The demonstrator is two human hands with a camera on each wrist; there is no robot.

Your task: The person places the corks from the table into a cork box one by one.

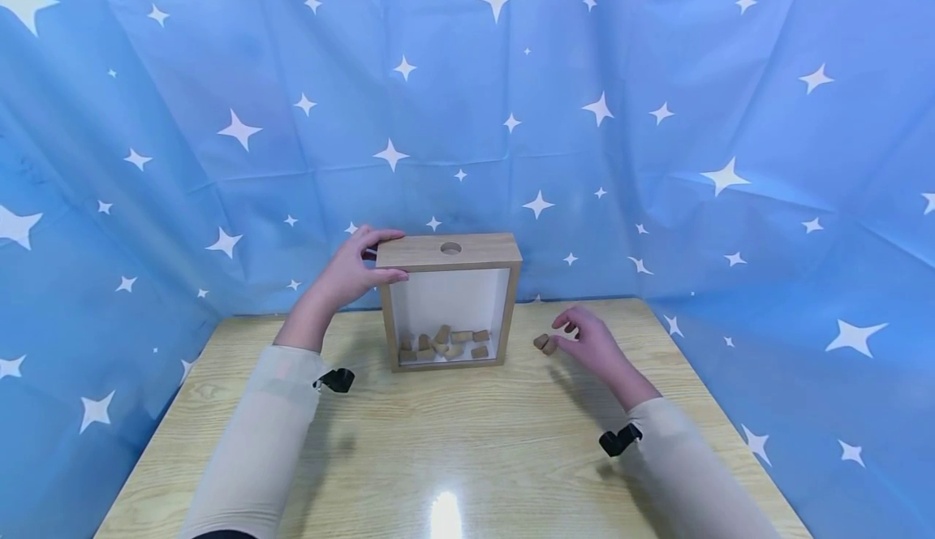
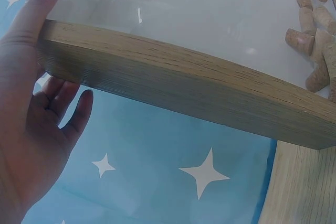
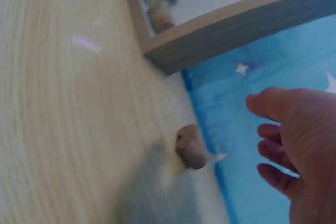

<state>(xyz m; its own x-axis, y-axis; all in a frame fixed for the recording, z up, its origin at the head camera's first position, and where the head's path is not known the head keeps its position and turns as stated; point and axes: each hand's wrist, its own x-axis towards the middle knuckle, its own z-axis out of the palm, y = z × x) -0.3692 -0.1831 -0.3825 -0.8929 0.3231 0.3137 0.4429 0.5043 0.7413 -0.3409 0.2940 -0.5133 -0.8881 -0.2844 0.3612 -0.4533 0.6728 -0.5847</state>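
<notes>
A wooden shadow box (image 1: 449,254) with a clear front and a round hole in its top stands upright on the table. Several corks (image 1: 462,336) lie inside along its bottom. My left hand (image 1: 346,275) grips the box's upper left corner, thumb on the front side and fingers toward the back. Right of the box, two loose corks (image 1: 541,341) lie close together on the table. Just beside them is my right hand (image 1: 593,344), its fingers loosely bent with nothing between them. In the right wrist view a gap shows between this hand and the cork (image 3: 191,148).
The light wood-grain table (image 1: 438,433) ends at a back edge just behind the box. A blue cloth (image 1: 453,117) with white stars hangs behind and along both sides. Each sleeve carries a small black wrist camera (image 1: 619,440).
</notes>
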